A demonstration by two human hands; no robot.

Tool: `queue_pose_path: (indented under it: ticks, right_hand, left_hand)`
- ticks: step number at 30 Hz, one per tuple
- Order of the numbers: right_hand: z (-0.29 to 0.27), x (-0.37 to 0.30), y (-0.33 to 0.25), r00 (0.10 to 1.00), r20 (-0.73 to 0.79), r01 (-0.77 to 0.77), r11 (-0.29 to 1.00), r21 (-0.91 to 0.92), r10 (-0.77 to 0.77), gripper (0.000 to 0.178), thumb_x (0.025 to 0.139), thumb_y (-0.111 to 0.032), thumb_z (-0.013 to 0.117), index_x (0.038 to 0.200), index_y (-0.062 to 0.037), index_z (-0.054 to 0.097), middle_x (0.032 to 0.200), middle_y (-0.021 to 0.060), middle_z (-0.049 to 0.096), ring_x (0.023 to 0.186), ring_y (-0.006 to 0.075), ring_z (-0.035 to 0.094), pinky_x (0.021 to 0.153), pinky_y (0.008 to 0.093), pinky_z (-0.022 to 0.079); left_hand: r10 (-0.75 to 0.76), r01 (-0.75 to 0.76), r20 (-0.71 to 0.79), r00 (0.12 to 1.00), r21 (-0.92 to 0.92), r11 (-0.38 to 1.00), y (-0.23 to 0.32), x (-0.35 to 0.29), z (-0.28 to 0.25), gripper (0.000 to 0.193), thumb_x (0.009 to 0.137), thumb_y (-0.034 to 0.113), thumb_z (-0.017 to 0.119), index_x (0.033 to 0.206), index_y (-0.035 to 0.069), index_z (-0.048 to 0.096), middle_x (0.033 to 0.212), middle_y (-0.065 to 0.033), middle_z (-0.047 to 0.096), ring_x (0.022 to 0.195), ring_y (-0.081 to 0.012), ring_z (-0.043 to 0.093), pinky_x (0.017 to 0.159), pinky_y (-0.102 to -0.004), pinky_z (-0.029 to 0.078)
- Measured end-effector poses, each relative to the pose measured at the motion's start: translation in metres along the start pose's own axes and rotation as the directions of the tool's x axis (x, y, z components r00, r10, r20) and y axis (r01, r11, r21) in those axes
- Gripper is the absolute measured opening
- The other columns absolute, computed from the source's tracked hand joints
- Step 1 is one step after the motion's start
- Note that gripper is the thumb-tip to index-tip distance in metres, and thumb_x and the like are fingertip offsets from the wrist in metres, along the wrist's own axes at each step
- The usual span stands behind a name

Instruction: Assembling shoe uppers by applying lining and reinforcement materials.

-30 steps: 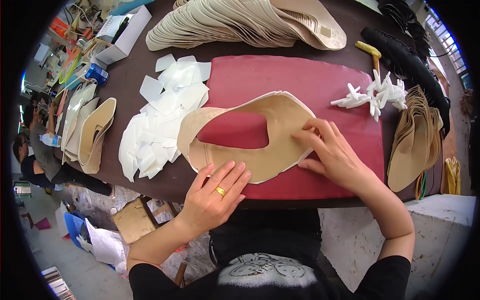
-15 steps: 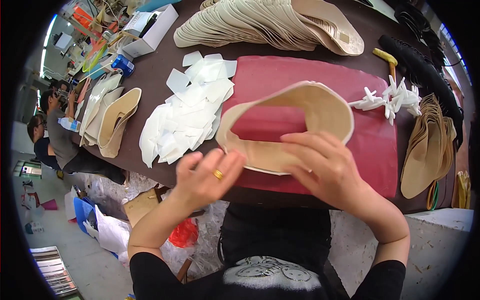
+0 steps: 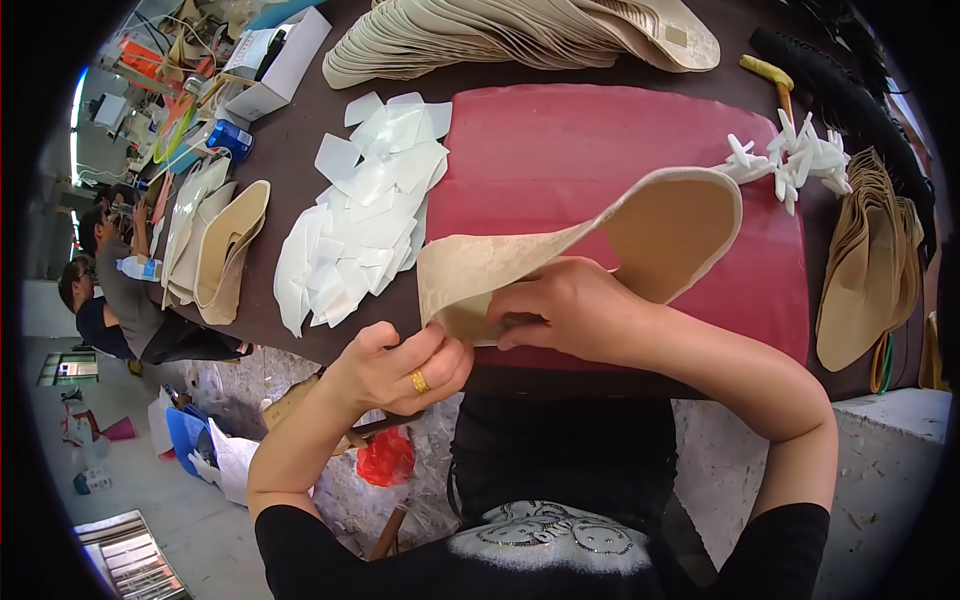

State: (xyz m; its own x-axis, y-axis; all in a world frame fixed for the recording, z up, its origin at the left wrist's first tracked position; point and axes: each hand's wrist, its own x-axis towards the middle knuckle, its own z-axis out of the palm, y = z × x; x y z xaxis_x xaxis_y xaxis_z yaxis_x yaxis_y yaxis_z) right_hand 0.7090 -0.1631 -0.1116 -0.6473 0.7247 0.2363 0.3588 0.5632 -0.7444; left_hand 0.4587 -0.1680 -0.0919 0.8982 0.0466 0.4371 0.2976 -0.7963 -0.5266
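A beige shoe upper (image 3: 500, 262), looped with a pale edge, is held up over the red mat. My left hand (image 3: 405, 370), with a gold ring, is closed, pinching the upper's near left end between thumb and fingers. My right hand (image 3: 570, 310) reaches into the loop from the near side; its curled fingers grip the inside wall close to my left fingertips. The exact contact of the right fingertips is partly hidden. Left of the upper lies a heap of thin translucent white pieces (image 3: 375, 215).
The red mat (image 3: 560, 130) covers the brown table's middle. White plastic clips (image 3: 800, 160) and a yellow-headed hammer (image 3: 768, 72) lie right. Stacked uppers stand at the back (image 3: 480, 45) and right (image 3: 868, 270); more uppers (image 3: 235, 250) lie left, beside a blue can (image 3: 230, 138). Two people sit far left.
The upper has turned and tilted, its right end now raised. My right hand has moved left, into the loop; my left hand has shifted slightly and still holds the left end.
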Motion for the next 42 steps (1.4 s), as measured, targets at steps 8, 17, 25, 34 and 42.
queue_pose_path:
  ticks: [8,17,25,34,42]
  right_hand:
    - [0.007,0.004,0.005,0.972,-0.014,0.221,0.937,-0.271,-0.233,0.023,0.08,-0.012,0.07,0.098,-0.0005,0.064,0.1,0.0076,0.063,0.068,0.0254,0.059,0.064,0.0332,0.049]
    - [0.013,-0.002,-0.007,0.994,-0.106,-0.032,0.971,-0.237,0.007,0.031,0.083,-0.026,0.068,0.102,-0.0015,0.063,0.096,0.0132,0.057,0.078,0.0264,0.058,0.07,0.0383,0.051]
    - [0.011,-0.015,-0.008,0.953,-0.1,0.229,0.899,-0.373,-0.285,0.051,0.079,-0.041,0.074,0.11,-0.0035,0.06,0.103,0.0133,0.054,0.086,0.0279,0.057,0.072,0.0371,0.05]
    - [0.02,-0.01,-0.027,0.954,0.035,0.284,0.861,-0.421,-0.298,0.048,0.079,-0.036,0.074,0.114,-0.0065,0.061,0.11,0.01,0.053,0.094,0.0254,0.053,0.082,0.0374,0.047]
    - [-0.003,-0.037,-0.062,0.987,0.078,0.152,0.666,-0.73,-0.14,0.023,0.081,-0.016,0.061,0.102,-0.0068,0.061,0.1,0.0081,0.052,0.087,0.0227,0.05,0.081,0.0365,0.043]
  left_hand:
    - [-0.089,0.084,-0.047,0.995,-0.097,0.992,-0.001,0.002,0.003,0.019,0.078,0.008,0.07,0.092,0.02,0.068,0.104,0.0093,0.06,0.088,-0.0055,0.058,0.061,-0.0268,0.025]
    - [-0.162,0.155,0.108,0.981,0.068,0.986,0.012,-0.011,-0.008,0.024,0.075,0.009,0.073,0.098,0.016,0.071,0.11,0.0075,0.061,0.087,-0.0066,0.059,0.063,-0.0293,0.027]
    - [-0.241,0.187,0.348,0.906,0.18,0.966,0.028,-0.023,-0.029,0.025,0.077,0.008,0.07,0.101,0.013,0.071,0.118,0.0009,0.06,0.087,-0.0096,0.059,0.069,-0.032,0.029]
    - [-0.246,0.162,0.349,0.904,0.251,0.954,0.027,0.004,-0.054,0.027,0.079,0.012,0.065,0.106,0.01,0.069,0.108,-0.0003,0.065,0.087,-0.011,0.059,0.074,-0.0315,0.029]
    - [-0.382,0.367,0.279,0.881,0.106,0.924,0.043,0.03,-0.054,0.024,0.076,0.01,0.065,0.1,0.008,0.069,0.094,-0.0018,0.064,0.078,-0.0138,0.055,0.074,-0.0327,0.032]
